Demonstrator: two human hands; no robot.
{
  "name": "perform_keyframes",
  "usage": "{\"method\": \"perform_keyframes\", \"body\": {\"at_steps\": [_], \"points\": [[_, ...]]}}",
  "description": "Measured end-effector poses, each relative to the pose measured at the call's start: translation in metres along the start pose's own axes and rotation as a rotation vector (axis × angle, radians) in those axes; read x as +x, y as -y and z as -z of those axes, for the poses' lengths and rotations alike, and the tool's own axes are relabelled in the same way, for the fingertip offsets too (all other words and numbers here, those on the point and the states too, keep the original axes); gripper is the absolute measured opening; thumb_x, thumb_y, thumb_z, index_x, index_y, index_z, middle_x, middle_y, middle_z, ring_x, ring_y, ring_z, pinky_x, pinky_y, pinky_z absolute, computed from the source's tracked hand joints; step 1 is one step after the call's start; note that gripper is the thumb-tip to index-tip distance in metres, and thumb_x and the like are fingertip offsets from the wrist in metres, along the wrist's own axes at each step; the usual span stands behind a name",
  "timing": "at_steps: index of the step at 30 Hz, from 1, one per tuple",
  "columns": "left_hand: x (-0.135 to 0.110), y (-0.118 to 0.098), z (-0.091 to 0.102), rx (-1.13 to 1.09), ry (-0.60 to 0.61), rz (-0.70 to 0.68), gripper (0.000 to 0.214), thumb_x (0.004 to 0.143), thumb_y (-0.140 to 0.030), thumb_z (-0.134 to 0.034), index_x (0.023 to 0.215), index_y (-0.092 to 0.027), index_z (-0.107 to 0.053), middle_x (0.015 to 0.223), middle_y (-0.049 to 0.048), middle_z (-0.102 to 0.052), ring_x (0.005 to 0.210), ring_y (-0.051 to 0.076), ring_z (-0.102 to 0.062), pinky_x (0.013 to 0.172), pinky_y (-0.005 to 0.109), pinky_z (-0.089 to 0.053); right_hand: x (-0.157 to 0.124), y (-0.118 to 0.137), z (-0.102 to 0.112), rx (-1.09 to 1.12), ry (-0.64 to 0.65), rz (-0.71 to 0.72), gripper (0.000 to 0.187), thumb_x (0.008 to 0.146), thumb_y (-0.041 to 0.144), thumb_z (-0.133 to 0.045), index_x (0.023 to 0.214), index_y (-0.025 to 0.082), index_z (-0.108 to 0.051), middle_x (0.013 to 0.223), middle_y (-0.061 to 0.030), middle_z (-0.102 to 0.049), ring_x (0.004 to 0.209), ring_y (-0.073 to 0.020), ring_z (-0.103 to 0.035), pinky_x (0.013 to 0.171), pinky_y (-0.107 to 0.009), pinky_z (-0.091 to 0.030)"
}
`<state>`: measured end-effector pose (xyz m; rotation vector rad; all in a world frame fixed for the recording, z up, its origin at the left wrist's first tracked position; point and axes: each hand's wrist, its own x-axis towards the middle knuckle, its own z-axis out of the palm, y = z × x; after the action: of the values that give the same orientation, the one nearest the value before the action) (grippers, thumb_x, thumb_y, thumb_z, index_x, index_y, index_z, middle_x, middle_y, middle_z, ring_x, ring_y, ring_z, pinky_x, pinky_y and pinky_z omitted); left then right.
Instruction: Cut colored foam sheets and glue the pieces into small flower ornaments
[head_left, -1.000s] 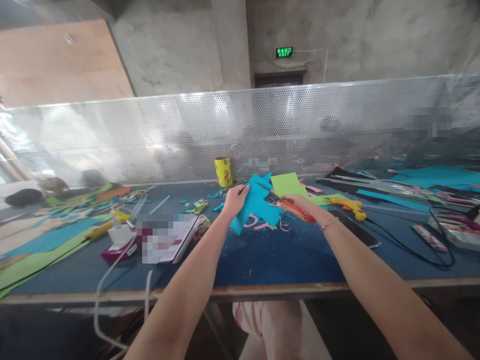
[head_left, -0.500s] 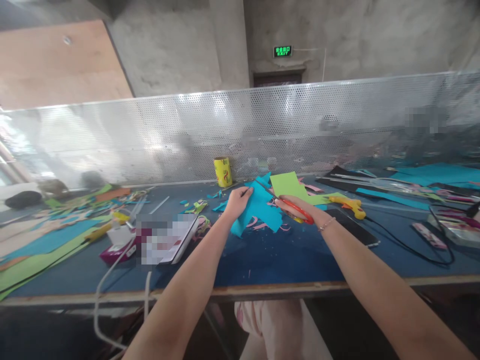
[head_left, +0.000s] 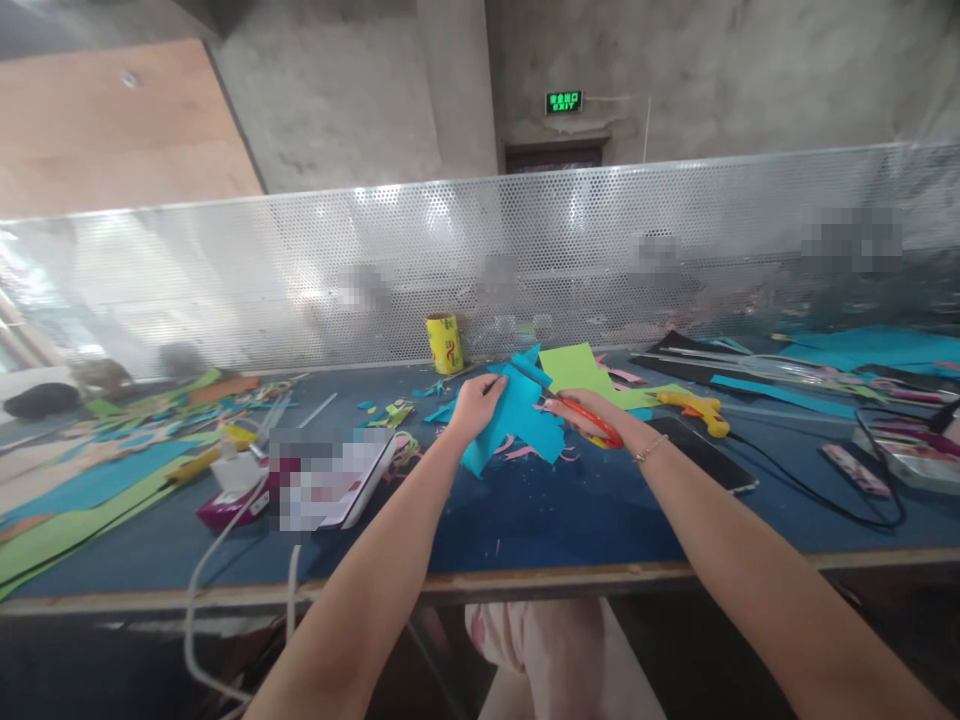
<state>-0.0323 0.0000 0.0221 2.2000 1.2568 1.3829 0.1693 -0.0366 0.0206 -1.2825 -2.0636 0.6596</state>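
My left hand [head_left: 478, 405] is closed on the edge of a blue sheet of paper [head_left: 517, 412] with jagged, cut edges. A small dark tip shows by its thumb, too small to name. My right hand [head_left: 581, 410] is wrapped round scissors [head_left: 596, 415] with red-orange handles, and their dark blades lie at the upper right part of the blue paper. How far apart the blades stand is hard to see. Pink paper scraps [head_left: 517, 450] lie under and beside the blue paper. A light green sheet [head_left: 577, 370] rests just behind the scissors.
Left stand a phone or tablet [head_left: 364, 480], a purple tissue pack [head_left: 225, 505] and cut paper sheets [head_left: 112, 490]. To the right lie a yellow glue gun [head_left: 697, 410] with a cord and a dark phone [head_left: 697, 455]. A yellow roll [head_left: 445, 345] stands by the perforated metal screen [head_left: 337, 290].
The scissors and my right hand have shifted slightly, and the blades' angle at the blue paper differs a little. My left hand keeps its hold in nearly the same place.
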Motion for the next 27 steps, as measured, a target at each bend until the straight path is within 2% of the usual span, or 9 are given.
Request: {"method": "perform_keyframes", "body": {"at_steps": [3, 6, 9, 13, 17, 24, 27], "points": [[0.0, 0.0, 0.0, -0.007, -0.014, 0.004, 0.036, 0.076, -0.042, -0.041, 0.051, -0.016, -0.036, 0.05, -0.0034, -0.029, 0.051, 0.008, -0.03, 0.047, 0.023, -0.025, 0.004, -0.005, -0.001, -0.041, -0.027, -0.011, 0.043, 0.07, 0.06, -0.04, 0.068, 0.018, -0.049, 0.053, 0.0019, -0.043, 0.042, -0.0096, -0.04, 0.042, -0.024, -0.032], [0.0, 0.0, 0.0, -0.03, 0.004, 0.013, 0.037, 0.075, -0.042, -0.042, 0.05, -0.016, -0.037, 0.049, -0.0035, -0.028, 0.049, 0.008, -0.028, 0.045, 0.023, -0.024, 0.003, -0.005, 0.001, -0.065, -0.04, 0.078, 0.04, 0.071, 0.057, -0.042, 0.066, 0.017, -0.049, 0.056, 0.0006, -0.045, 0.05, -0.0113, -0.044, 0.048, -0.025, -0.034], [0.0, 0.0, 0.0, -0.058, 0.053, 0.018, 0.037, 0.075, -0.044, -0.042, 0.05, -0.016, -0.039, 0.048, -0.0034, -0.03, 0.049, 0.009, -0.03, 0.045, 0.022, -0.026, -0.003, 0.001, 0.005, -0.057, 0.025, 0.118, 0.04, 0.075, 0.056, -0.037, 0.067, 0.018, -0.047, 0.057, 0.0011, -0.044, 0.05, -0.011, -0.042, 0.049, -0.026, -0.035], [-0.002, -0.002, -0.002, -0.07, 0.117, 0.0, 0.037, 0.074, -0.045, -0.042, 0.053, -0.016, -0.048, 0.05, -0.0023, -0.04, 0.052, 0.01, -0.036, 0.046, 0.022, -0.029, -0.01, 0.009, 0.008, -0.039, 0.066, 0.083, 0.041, 0.077, 0.057, -0.031, 0.069, 0.02, -0.046, 0.056, 0.0014, -0.042, 0.048, -0.0113, -0.04, 0.048, -0.027, -0.035], [-0.003, -0.002, -0.004, -0.069, 0.127, -0.006, 0.036, 0.075, -0.044, -0.042, 0.057, -0.015, -0.053, 0.053, -0.0018, -0.046, 0.054, 0.011, -0.04, 0.047, 0.022, -0.031, -0.006, 0.008, 0.007, -0.103, 0.029, 0.059, 0.041, 0.076, 0.056, -0.034, 0.064, 0.019, -0.047, 0.054, 0.0011, -0.041, 0.048, -0.0123, -0.041, 0.051, -0.029, -0.035], [0.002, 0.005, 0.001, -0.009, 0.163, -0.011, 0.039, 0.076, -0.043, -0.04, 0.048, -0.016, -0.046, 0.046, -0.0028, -0.038, 0.046, 0.009, -0.035, 0.045, 0.023, -0.028, 0.001, 0.003, 0.001, -0.129, -0.103, 0.051, 0.042, 0.071, 0.057, -0.041, 0.058, 0.018, -0.047, 0.051, 0.0017, -0.041, 0.048, -0.0112, -0.041, 0.047, -0.024, -0.03], [0.005, 0.015, 0.01, 0.171, 0.08, 0.074, 0.033, 0.075, -0.038, -0.042, 0.051, -0.017, -0.05, 0.049, 0.0, -0.046, 0.049, 0.013, -0.044, 0.048, 0.025, -0.032, 0.005, -0.003, 0.004, -0.158, -0.2, 0.025, 0.042, 0.07, 0.058, -0.043, 0.063, 0.017, -0.052, 0.054, 0.0004, -0.047, 0.051, -0.0124, -0.044, 0.048, -0.024, -0.03]]}}
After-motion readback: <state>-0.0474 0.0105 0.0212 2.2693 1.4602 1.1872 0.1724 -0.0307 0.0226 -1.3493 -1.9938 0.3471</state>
